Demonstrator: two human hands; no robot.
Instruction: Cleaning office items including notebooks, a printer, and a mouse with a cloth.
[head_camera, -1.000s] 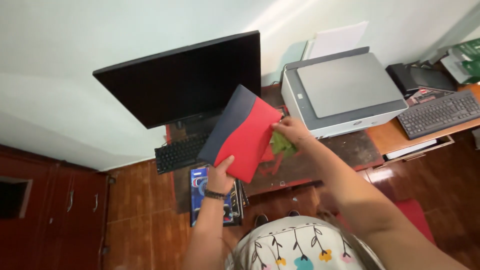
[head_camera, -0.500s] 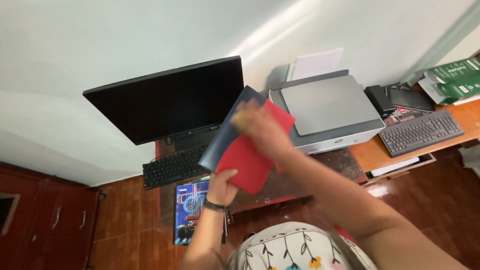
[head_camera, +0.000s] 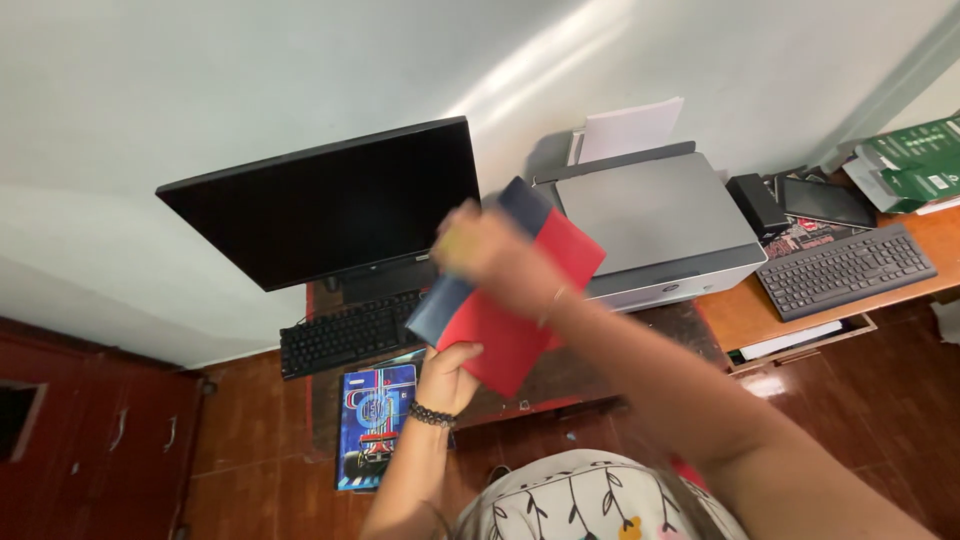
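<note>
Left hand (head_camera: 447, 372): raised from the six o'clock edge of the view on a bare forearm, a dark beaded bracelet worn at the wrist; the fingers are curled upward in a grip, thumb toward one o'clock. Right hand (head_camera: 478, 248): carried on a bare arm extended from five o'clock toward eleven o'clock, across and above the left. It is blurred, and its finger posture cannot be resolved.
</note>
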